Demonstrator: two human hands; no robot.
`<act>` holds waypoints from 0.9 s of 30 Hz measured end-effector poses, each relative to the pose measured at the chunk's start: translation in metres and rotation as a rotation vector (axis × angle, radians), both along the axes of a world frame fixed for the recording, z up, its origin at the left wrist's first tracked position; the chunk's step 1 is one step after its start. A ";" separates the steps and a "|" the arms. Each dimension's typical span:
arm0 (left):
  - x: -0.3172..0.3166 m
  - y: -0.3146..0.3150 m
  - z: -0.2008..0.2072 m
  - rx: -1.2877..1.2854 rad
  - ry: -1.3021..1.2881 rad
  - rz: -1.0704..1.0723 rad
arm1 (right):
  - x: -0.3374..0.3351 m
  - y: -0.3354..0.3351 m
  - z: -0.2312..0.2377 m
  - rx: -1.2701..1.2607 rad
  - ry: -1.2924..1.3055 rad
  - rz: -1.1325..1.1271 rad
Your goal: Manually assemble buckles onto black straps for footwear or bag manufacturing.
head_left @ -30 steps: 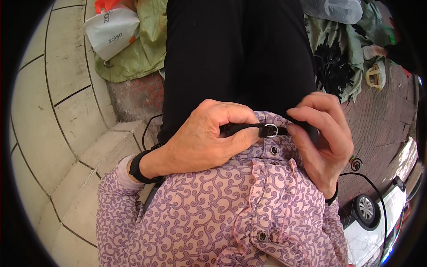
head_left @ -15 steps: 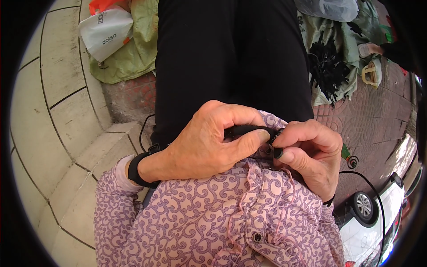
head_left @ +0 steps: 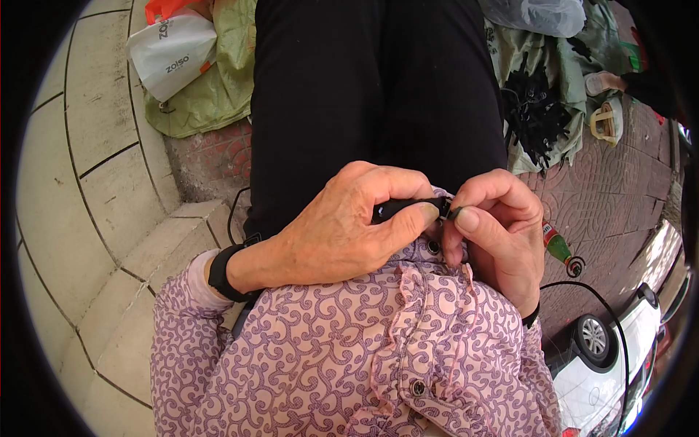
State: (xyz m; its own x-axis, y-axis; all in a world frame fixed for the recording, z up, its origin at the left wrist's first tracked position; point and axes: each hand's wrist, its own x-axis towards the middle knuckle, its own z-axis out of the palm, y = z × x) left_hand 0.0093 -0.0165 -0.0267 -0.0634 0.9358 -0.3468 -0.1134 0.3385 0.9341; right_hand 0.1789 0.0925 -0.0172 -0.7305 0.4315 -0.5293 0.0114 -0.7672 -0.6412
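My left hand [head_left: 328, 226] is closed round a black strap-like piece [head_left: 393, 209], with the thumb along its near side. The strap lies above my lap, in front of the purple-patterned jacket [head_left: 320, 342]. At its right end, a small buckle-like part [head_left: 444, 206] shows between the two hands. Thumb and forefinger of my right hand [head_left: 502, 233] pinch the strap's narrow dark end beside that part; the other fingers curl below. Much of the strap is hidden inside my left hand. Black trousers [head_left: 378, 95] cover my legs beyond the hands.
A pile of black strap-like pieces [head_left: 539, 116] lies on a green sack at the right, near a clear plastic bag [head_left: 535, 14]. A bottle [head_left: 558, 246] lies beside my right hand. Pale steps [head_left: 102, 218] and a white bag [head_left: 171, 58] are left. Another person's foot [head_left: 603, 83] is far right.
My right hand has shifted slightly up and left, bringing its pinch level with the strap's end. More of the bottle shows beside it. My left hand keeps its grip almost unmoved.
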 end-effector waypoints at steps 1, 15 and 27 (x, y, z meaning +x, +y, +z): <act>-0.002 0.000 0.002 -0.001 -0.001 -0.002 | 0.000 0.000 0.000 -0.007 -0.012 0.008; -0.005 0.004 -0.006 0.199 0.186 -0.039 | -0.004 0.002 0.000 -0.183 -0.100 0.044; -0.002 0.002 -0.012 0.238 0.257 -0.025 | 0.000 0.002 -0.004 -0.220 -0.170 -0.022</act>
State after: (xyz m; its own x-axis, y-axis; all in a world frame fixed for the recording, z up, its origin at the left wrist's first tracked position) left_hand 0.0074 -0.0148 -0.0385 -0.0962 0.9908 -0.0949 0.1412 0.1080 0.9841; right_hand 0.1790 0.0944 -0.0217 -0.6148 0.3069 -0.7265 0.0867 -0.8893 -0.4490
